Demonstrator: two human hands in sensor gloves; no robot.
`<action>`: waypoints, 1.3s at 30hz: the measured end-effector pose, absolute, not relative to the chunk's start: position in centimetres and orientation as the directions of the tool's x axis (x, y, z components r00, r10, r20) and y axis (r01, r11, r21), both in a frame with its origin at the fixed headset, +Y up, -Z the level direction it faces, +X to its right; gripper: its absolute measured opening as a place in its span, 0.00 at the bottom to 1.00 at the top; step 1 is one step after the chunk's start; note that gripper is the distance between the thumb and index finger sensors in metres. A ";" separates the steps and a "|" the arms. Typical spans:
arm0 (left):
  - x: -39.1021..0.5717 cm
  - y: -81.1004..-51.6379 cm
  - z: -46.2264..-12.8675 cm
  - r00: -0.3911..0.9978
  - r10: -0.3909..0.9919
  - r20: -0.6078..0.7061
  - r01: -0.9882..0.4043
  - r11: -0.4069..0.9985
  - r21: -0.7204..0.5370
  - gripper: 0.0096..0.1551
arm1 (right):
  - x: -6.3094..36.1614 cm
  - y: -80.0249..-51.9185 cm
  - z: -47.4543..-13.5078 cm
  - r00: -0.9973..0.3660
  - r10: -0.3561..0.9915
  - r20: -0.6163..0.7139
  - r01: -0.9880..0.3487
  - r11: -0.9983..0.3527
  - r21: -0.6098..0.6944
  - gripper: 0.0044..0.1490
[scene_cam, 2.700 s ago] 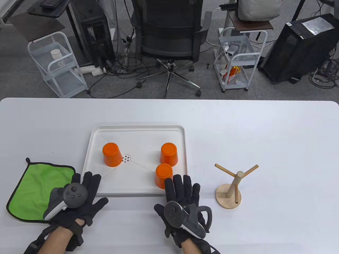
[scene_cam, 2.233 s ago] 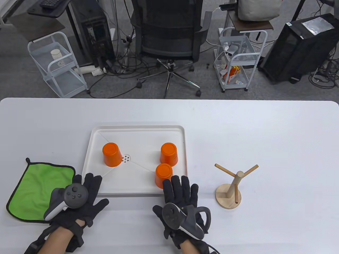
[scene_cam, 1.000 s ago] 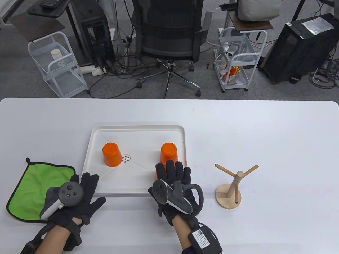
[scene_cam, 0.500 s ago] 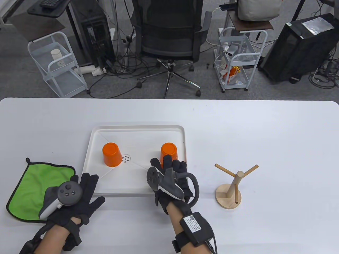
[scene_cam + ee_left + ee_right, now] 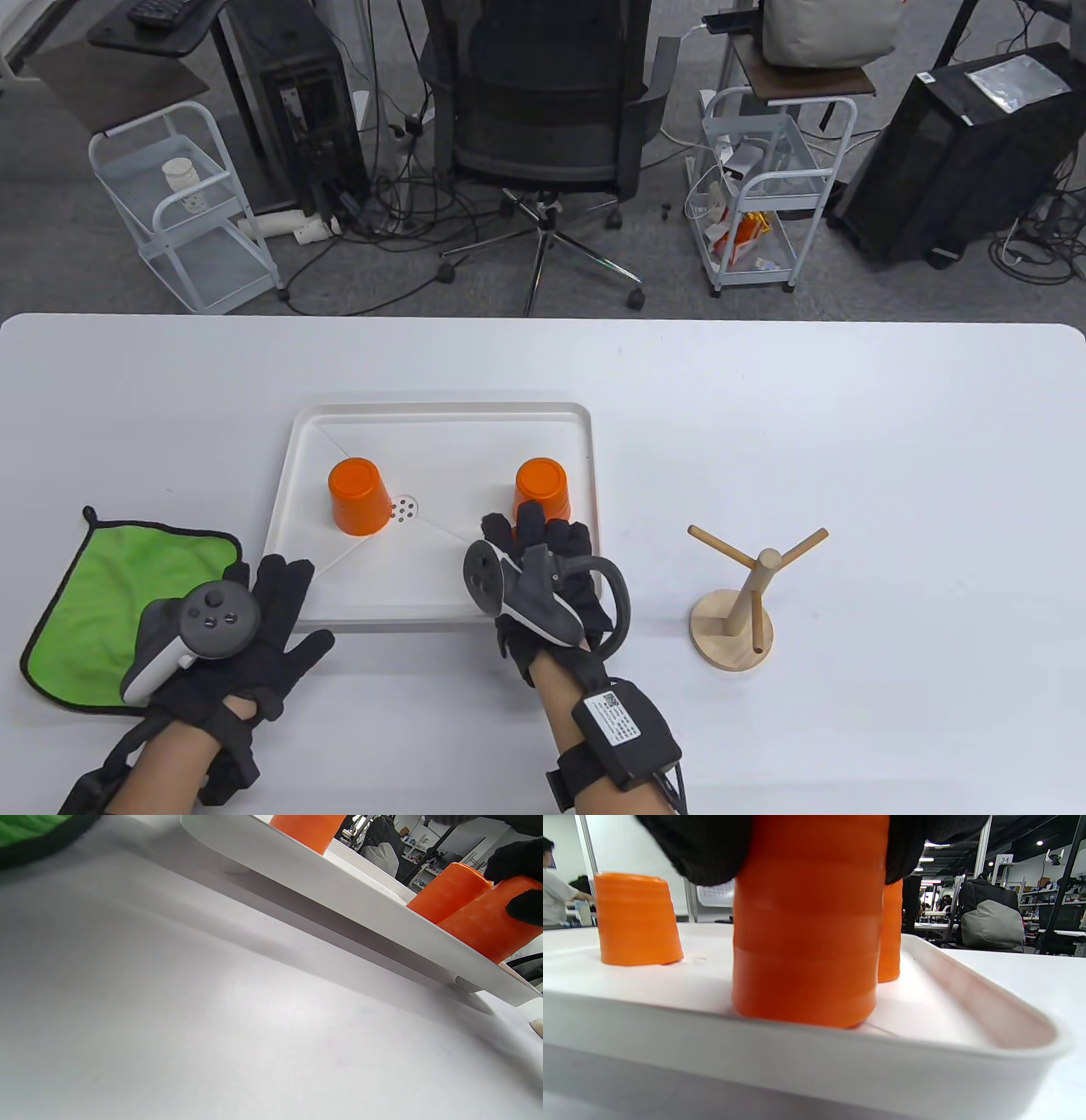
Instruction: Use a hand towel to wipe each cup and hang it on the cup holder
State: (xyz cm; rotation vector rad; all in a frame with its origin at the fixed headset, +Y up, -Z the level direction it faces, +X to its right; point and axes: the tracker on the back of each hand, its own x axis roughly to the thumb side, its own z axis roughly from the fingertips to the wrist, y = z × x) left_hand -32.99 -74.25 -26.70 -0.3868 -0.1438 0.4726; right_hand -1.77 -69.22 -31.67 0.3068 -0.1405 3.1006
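Three orange cups stand upside down in the white tray [image 5: 441,410]. My right hand [image 5: 530,539] curls round the nearest cup [image 5: 808,942], its gloved fingers [image 5: 704,853] wrapping the cup's top; in the table view the hand hides this cup, which still touches the tray floor. The back right cup [image 5: 540,486] stands just beyond it and the left cup [image 5: 358,495] by the drain. My left hand [image 5: 276,594] lies flat and open on the table, its edge on the green hand towel [image 5: 102,594]. The wooden cup holder [image 5: 747,594] stands to the right with bare pegs.
The tray's raised rim [image 5: 967,984] runs between my right wrist and the cups. A bare strip of white table separates the tray from the cup holder. An office chair and carts stand on the floor beyond the table's far edge.
My right hand has moved forward from the table edge over the tray and curled its fingers round the nearest cup. My left hand has slid slightly left and back.
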 end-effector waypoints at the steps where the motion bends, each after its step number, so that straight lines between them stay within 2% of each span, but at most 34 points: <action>1: -33.0 -74.2 -26.7 0.882 0.470 0.046 -0.416 0.819 -0.394 0.54 | -1.7 -69.0 -31.4 -0.979 0.035 0.202 -0.056 -0.993 -0.102 0.41; 10: -33.2 -74.2 -26.7 0.878 0.477 0.038 -0.426 0.815 -0.393 0.54 | -0.5 -67.5 -28.8 -0.941 0.193 0.278 -0.253 -0.947 -0.199 0.41; 16: -33.3 -74.2 -26.7 0.878 0.478 0.036 -0.427 0.815 -0.391 0.54 | 0.5 -68.0 -27.0 -0.867 0.391 0.308 -0.452 -0.878 -0.155 0.42; 23: -33.3 -74.3 -26.6 0.882 0.470 0.026 -0.424 0.817 -0.391 0.54 | 1.6 -69.1 -26.1 -0.771 0.560 0.302 -0.613 -0.782 -0.114 0.42; 33: -34.3 -74.3 -26.5 0.876 0.482 -0.004 -0.449 0.812 -0.372 0.54 | 2.1 -70.4 -25.8 -0.674 0.679 0.291 -0.719 -0.693 -0.048 0.44; 39: -36.8 -73.3 -26.7 0.903 0.425 -0.055 -0.419 0.850 -0.318 0.53 | 2.5 -70.6 -25.8 -0.626 0.727 0.281 -0.763 -0.645 -0.032 0.44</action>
